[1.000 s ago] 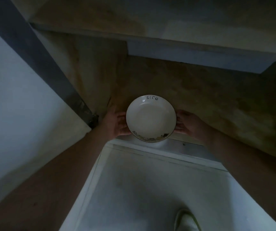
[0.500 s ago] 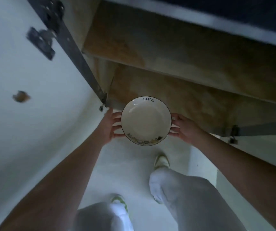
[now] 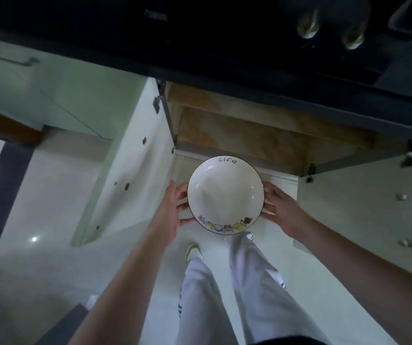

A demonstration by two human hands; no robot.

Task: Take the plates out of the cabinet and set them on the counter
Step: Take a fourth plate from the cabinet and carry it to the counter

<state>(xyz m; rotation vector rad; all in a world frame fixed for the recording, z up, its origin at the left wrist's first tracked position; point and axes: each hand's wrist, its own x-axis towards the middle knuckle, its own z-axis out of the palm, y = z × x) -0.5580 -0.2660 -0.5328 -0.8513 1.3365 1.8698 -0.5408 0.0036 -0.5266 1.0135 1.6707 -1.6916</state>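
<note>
Nearest the camera, 2 legs in pale trousers (image 3: 249, 282) stood on a glossy white floor (image 3: 38, 257), with a white and green shoe (image 3: 194, 251) showing beside the left knee. Both bare forearms reached forward and away from the body.

The left hand (image 3: 169, 212) and the right hand (image 3: 281, 210) held 1 plate (image 3: 225, 195) between them, level and face up, in the air above the floor and in front of the cabinet (image 3: 249, 135). Each hand pressed the dark rim from its own side, fingers spread along the edge and curled beneath it, thumbs by the rim. The plate was white and deep, with the word "life" written near its far edge and a band of small yellow and grey figures along its near edge.

Beyond the plate, the cabinet stood open, its brownish shelves bare where they could be seen. The left door (image 3: 130, 170) swung out wide, hinges at its inner edge; the right door (image 3: 374, 200) also hung open.

Farthest off, the dark counter (image 3: 225, 58) ran across the top, and 2 roundish pale things on it were too dim to tell. A closed door with a handle (image 3: 11, 58) lay at far left.
</note>
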